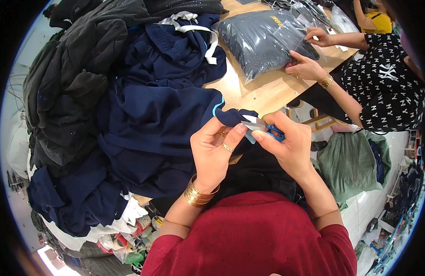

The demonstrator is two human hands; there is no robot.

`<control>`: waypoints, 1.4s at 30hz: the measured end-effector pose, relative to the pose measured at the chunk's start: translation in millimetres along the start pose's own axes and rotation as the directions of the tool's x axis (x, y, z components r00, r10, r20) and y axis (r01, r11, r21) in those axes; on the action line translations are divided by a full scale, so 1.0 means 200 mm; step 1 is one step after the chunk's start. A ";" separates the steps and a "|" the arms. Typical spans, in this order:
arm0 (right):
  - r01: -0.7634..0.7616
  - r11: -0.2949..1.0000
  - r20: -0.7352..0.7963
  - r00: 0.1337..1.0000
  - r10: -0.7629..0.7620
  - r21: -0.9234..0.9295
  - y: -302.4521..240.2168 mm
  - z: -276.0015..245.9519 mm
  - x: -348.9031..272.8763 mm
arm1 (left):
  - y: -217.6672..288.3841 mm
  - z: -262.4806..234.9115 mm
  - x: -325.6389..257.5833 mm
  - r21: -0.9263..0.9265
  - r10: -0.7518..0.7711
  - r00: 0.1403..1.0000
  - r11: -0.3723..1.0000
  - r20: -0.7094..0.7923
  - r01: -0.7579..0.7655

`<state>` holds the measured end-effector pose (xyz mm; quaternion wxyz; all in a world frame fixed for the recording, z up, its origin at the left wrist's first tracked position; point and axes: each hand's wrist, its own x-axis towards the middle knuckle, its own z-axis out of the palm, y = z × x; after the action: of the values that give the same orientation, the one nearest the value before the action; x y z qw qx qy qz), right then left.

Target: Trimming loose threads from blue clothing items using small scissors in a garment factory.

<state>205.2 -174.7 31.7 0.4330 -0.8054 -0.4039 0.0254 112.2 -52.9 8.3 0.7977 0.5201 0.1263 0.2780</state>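
Between the thumb and fingers of my left hand [215, 149] is pinched the edge of a navy blue garment [162, 117], which has a light blue strip along part of its rim. My right hand [288, 142] is closed on small thread snips [254, 123] with blue grips. The metal blades point left and lie against the navy fabric close to my left thumb. A small white patch shows on the fabric beside the blades. Most of the garment spreads leftward over the table, and its far folds merge with other navy cloth.
Dark grey garments [77, 87] are heaped at the left. On the wooden table [263, 94] lies a clear plastic bag [258, 43] of dark clothing, touched by a co-worker's hands [309, 66]. A green cloth bundle [350, 163] sits at the right; plastic-wrapped scraps [129, 239] are at lower left.
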 end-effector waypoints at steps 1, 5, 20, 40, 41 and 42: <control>-0.004 1.000 0.000 1.000 0.004 0.015 0.00 0.00 0.00 | 0.00 0.00 0.00 -0.006 0.009 1.000 1.000 0.010 -0.009; -0.016 1.000 0.010 1.000 0.016 0.024 0.01 0.00 0.01 | 0.00 0.00 0.00 -0.020 -0.010 1.000 1.000 0.002 0.010; -0.097 0.982 -0.062 0.992 0.108 0.163 0.03 -0.01 -0.01 | 0.02 0.00 0.02 -0.187 -0.123 0.992 0.975 -0.010 0.119; 0.110 0.986 -0.025 0.993 -0.114 -0.125 0.00 -0.05 -0.01 | 0.04 -0.03 0.02 -0.257 -0.248 0.969 0.935 0.019 0.244; 0.095 0.988 -0.015 0.995 -0.098 -0.122 0.00 -0.05 -0.01 | 0.04 -0.03 0.02 -0.256 -0.248 0.969 0.935 0.018 0.244; 0.080 0.990 -0.006 0.997 -0.082 -0.119 0.00 -0.05 -0.01 | 0.04 -0.03 0.02 -0.260 -0.251 0.968 0.933 0.021 0.248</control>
<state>207.1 -183.6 38.3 0.3870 -0.8129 -0.4347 -0.0207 109.9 -44.1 14.2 0.8870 0.3889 0.1587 0.1918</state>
